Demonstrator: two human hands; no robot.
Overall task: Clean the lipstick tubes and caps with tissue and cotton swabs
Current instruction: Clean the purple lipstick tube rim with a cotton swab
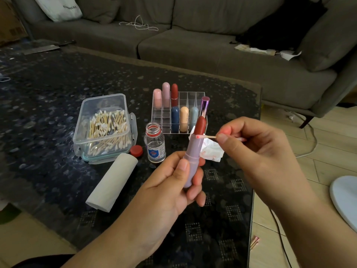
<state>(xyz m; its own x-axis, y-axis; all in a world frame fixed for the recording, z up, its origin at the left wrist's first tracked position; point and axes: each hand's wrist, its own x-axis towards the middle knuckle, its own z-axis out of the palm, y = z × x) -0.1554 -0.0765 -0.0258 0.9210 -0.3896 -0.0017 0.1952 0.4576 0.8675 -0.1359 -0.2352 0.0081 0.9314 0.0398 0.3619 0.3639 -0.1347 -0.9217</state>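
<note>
While the left hand grips the lilac lipstick tube upright at the frame's centre, thumb along its front and fingers curled behind, the red bullet stands exposed above the tube's rim. From the right of the frame the right hand pinches a cotton swab between thumb and fingers, its pink-stained tip touching the tube just below the bullet. Behind the tube lies a crumpled, red-smudged tissue on the dark table. Farther up stands a clear organizer holding capped lipsticks; left of centre are an open small bottle, its red cap, a clear box of swabs and a tissue roll.
</note>
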